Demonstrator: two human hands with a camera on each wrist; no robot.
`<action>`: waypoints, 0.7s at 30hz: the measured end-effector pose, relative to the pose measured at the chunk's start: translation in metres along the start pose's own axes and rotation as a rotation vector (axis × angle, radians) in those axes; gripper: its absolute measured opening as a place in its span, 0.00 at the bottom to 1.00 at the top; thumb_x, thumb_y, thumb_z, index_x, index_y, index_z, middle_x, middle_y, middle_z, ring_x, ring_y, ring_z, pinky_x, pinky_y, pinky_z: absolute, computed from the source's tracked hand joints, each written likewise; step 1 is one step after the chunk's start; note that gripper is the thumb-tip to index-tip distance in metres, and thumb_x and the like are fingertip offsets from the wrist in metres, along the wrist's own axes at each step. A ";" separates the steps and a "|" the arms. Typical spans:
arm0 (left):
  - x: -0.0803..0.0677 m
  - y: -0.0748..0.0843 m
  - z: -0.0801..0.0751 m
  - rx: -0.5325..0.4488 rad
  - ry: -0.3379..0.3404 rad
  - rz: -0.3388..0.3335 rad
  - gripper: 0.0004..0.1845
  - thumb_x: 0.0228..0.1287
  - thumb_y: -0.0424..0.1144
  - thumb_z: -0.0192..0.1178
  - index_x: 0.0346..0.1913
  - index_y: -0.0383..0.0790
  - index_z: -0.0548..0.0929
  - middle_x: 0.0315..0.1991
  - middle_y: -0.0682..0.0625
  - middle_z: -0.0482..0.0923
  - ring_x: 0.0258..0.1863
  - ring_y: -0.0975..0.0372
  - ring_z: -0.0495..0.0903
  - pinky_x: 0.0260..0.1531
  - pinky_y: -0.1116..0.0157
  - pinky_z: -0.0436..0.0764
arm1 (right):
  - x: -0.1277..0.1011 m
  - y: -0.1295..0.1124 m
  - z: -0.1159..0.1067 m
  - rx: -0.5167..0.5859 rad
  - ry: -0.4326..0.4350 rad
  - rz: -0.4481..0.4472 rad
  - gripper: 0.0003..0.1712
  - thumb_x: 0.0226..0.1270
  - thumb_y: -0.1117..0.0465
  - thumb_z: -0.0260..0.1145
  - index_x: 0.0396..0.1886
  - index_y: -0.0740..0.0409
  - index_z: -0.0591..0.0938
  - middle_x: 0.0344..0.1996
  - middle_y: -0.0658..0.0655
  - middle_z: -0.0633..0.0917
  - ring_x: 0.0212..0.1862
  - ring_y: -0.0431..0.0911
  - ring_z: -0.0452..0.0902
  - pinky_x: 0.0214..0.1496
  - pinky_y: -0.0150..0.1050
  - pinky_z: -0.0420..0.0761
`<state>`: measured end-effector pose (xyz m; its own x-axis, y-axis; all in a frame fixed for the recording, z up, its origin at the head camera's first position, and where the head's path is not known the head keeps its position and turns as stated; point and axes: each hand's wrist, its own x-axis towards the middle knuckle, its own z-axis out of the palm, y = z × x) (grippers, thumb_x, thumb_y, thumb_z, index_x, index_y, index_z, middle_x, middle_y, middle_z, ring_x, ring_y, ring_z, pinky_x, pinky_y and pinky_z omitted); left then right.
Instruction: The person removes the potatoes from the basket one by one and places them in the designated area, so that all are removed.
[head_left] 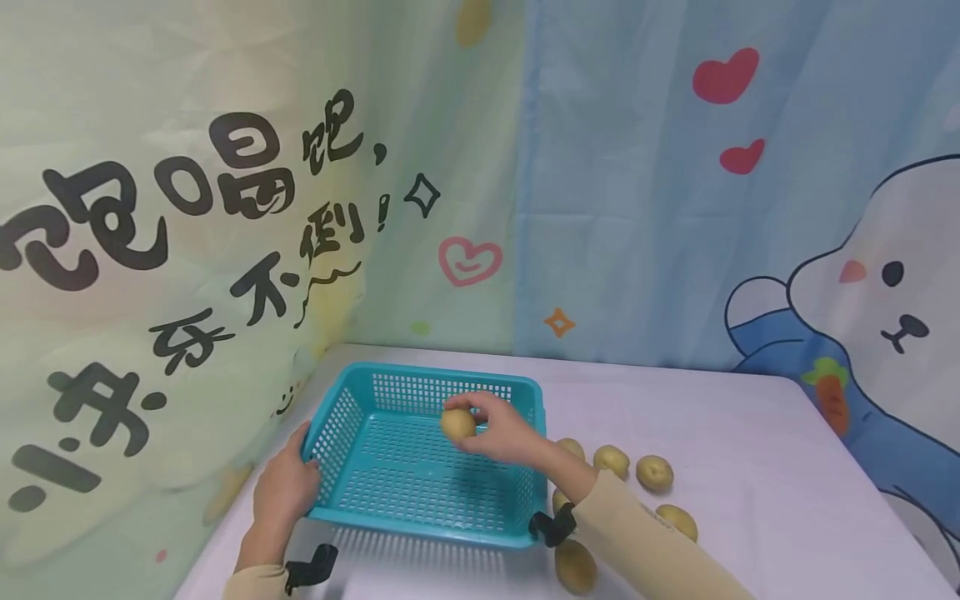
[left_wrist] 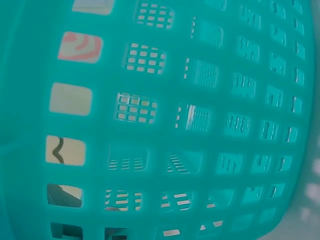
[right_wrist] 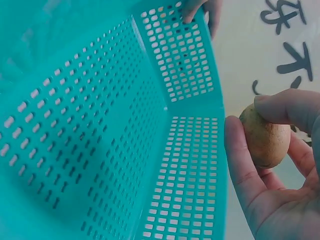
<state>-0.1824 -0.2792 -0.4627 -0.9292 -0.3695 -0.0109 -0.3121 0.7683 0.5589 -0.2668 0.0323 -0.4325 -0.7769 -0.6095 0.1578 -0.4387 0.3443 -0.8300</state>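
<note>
Nearest the head camera, at 6 o'clock, 1 loose potato [head_left: 575, 566] lies on the surface [head_left: 750, 467]. Right hand [head_left: 501, 429], fingers [right_wrist: 240, 160] clamped on a held potato [head_left: 457, 423], hovers over the teal basket [head_left: 420, 492]. Left hand [head_left: 283, 487] grips the basket's 9 o'clock rim, fingers curled.

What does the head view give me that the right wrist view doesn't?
Only the head view shows the loose potatoes on the table right of the basket, the left hand gripping the basket's left wall, and the cartoon backdrop. Only the right wrist view shows closely the fingers curled round the held potato. Both show the turquoise basket, with nothing in it, and the right hand holding that potato.
</note>
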 end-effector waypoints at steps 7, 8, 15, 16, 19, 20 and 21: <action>0.000 0.000 -0.001 0.003 0.000 0.014 0.33 0.68 0.32 0.49 0.75 0.35 0.56 0.56 0.24 0.72 0.23 0.53 0.73 0.20 0.62 0.66 | -0.040 -0.005 -0.018 0.040 0.077 0.059 0.29 0.58 0.65 0.71 0.60 0.43 0.78 0.60 0.51 0.75 0.50 0.52 0.74 0.42 0.40 0.79; 0.000 0.001 -0.002 0.005 -0.001 0.012 0.32 0.69 0.32 0.49 0.75 0.35 0.56 0.56 0.24 0.72 0.24 0.53 0.74 0.20 0.62 0.66 | -0.045 -0.005 -0.021 0.045 0.087 0.073 0.29 0.58 0.65 0.71 0.60 0.42 0.78 0.60 0.51 0.75 0.51 0.52 0.74 0.43 0.40 0.79; 0.003 0.004 -0.002 0.006 -0.010 0.000 0.32 0.69 0.33 0.48 0.75 0.35 0.56 0.57 0.24 0.71 0.27 0.51 0.75 0.21 0.63 0.66 | -0.081 0.004 -0.038 0.139 0.148 0.162 0.30 0.59 0.65 0.71 0.61 0.48 0.76 0.63 0.54 0.74 0.59 0.58 0.72 0.48 0.41 0.80; 0.004 0.004 -0.002 0.005 -0.009 0.002 0.32 0.69 0.33 0.48 0.75 0.35 0.56 0.57 0.24 0.71 0.27 0.51 0.75 0.22 0.62 0.66 | -0.087 0.005 -0.040 0.150 0.158 0.183 0.30 0.59 0.64 0.72 0.62 0.49 0.76 0.63 0.53 0.74 0.60 0.58 0.72 0.50 0.44 0.80; 0.004 0.002 -0.001 0.018 -0.007 0.001 0.33 0.69 0.33 0.49 0.75 0.36 0.56 0.57 0.24 0.71 0.30 0.49 0.75 0.22 0.62 0.67 | -0.106 0.008 -0.044 0.165 0.184 0.244 0.31 0.58 0.62 0.73 0.62 0.47 0.76 0.63 0.52 0.75 0.61 0.57 0.71 0.53 0.50 0.77; 0.004 0.000 -0.001 0.019 -0.005 0.000 0.33 0.69 0.33 0.49 0.75 0.36 0.56 0.57 0.24 0.71 0.30 0.49 0.76 0.22 0.62 0.67 | -0.113 0.009 -0.045 0.174 0.190 0.259 0.31 0.58 0.61 0.73 0.61 0.47 0.76 0.64 0.52 0.75 0.61 0.57 0.71 0.54 0.50 0.77; 0.004 -0.001 -0.002 0.022 -0.004 -0.001 0.33 0.69 0.33 0.49 0.75 0.36 0.56 0.57 0.23 0.71 0.31 0.48 0.76 0.23 0.62 0.67 | -0.119 0.010 -0.045 0.180 0.196 0.272 0.31 0.57 0.61 0.74 0.61 0.46 0.76 0.64 0.52 0.74 0.62 0.58 0.70 0.54 0.50 0.77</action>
<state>-0.1859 -0.2823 -0.4619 -0.9297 -0.3680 -0.0145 -0.3169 0.7792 0.5407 -0.1992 0.1405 -0.4357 -0.9335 -0.3586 0.0034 -0.1315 0.3334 -0.9336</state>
